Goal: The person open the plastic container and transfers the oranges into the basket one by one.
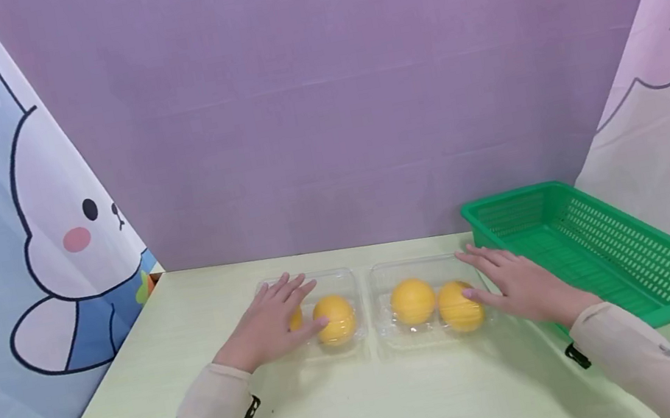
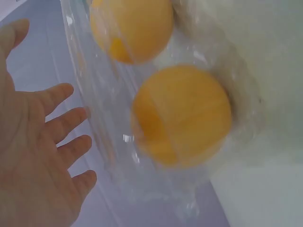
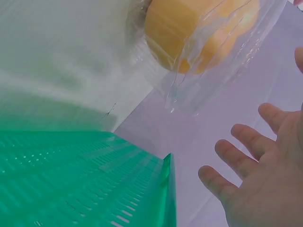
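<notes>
Pale tabletop (image 1: 371,412) before purple backdrop (image 1: 324,106): left hand (image 1: 270,326) and right hand (image 1: 523,282), fingers extended, gripping nothing, flank two clear boxes (image 1: 413,268) of yellow balls (image 1: 413,301) standing there; apparently positioning, the next move calling for curled fingers.

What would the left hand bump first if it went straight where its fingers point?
Probably the purple backdrop behind the table, though the left clear plastic container might come first; depth is unclear.

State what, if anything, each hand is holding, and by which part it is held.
Nothing is held: the left hand and right hand have extended fingers, gripping neither left clear container nor right clear container.
</notes>
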